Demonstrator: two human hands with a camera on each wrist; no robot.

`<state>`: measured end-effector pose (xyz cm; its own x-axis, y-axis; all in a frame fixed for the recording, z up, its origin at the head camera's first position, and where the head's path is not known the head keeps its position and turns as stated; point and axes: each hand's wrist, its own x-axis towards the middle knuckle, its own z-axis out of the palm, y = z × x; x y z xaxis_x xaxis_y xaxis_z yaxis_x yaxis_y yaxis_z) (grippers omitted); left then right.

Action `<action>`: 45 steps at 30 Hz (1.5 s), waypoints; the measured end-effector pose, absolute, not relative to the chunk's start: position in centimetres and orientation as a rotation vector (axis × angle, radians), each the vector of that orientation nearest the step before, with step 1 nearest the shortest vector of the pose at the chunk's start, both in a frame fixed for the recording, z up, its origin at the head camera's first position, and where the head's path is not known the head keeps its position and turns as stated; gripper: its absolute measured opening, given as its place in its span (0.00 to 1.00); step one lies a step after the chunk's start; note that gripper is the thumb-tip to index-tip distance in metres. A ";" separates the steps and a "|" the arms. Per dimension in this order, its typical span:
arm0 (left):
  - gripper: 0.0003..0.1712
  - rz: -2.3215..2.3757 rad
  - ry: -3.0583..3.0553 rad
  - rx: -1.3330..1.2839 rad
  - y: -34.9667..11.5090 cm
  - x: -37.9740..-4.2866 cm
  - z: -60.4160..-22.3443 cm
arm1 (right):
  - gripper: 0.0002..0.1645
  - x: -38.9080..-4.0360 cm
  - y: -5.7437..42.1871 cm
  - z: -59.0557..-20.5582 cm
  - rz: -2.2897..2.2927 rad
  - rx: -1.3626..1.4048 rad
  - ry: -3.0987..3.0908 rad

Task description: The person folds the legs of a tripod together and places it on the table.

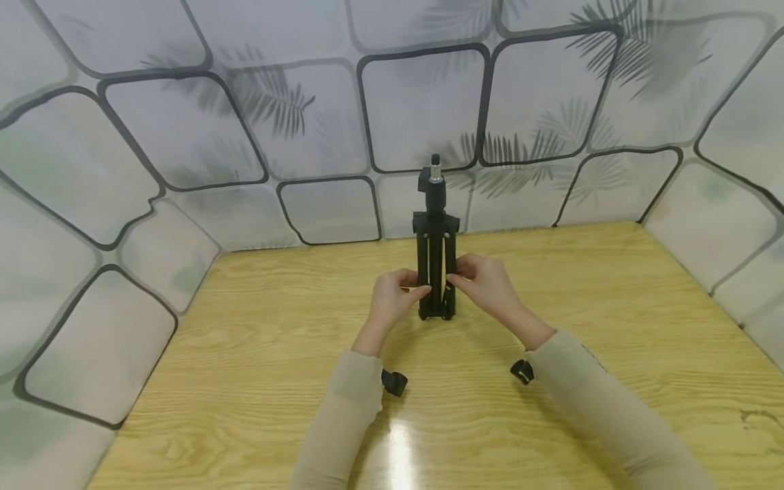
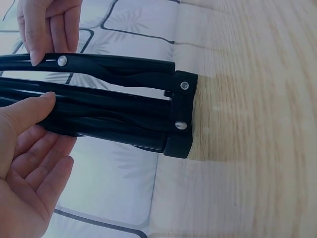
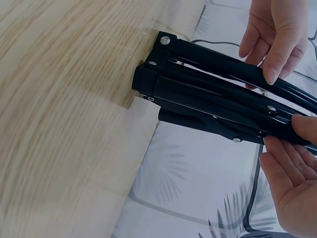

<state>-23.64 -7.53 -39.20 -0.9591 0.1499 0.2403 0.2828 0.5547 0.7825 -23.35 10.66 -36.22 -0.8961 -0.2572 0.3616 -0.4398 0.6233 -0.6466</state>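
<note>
Likely tripod (image 1: 435, 262), between left hand (image 1: 388, 298), right hand (image 1: 488, 284)

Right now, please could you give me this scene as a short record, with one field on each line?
Main object: black tripod, legs folded together
Position: upright on wooden table
Left hand: pinches the left side of the tripod
Right hand: pinches the right side
Top detail: silver-coloured section under a black tip
Background: pale wall covering with dark outlines and leaf prints
</note>
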 end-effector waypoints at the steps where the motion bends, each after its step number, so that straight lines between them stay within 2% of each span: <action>1: 0.13 -1.367 -2.637 -0.371 -7.5 -23.7 -39.2 | 0.11 -23.4 10.6 -36.2 1.136 0.571 -2.611; 24: 0.13 -1.376 -2.609 -0.417 -7.6 -23.5 -39.4 | 0.11 -23.5 11.0 -36.5 1.249 0.630 -2.551; 45: 0.14 -1.342 -2.633 -0.504 -7.5 -23.8 -39.2 | 0.18 -25.0 11.8 -36.6 1.191 0.585 -2.493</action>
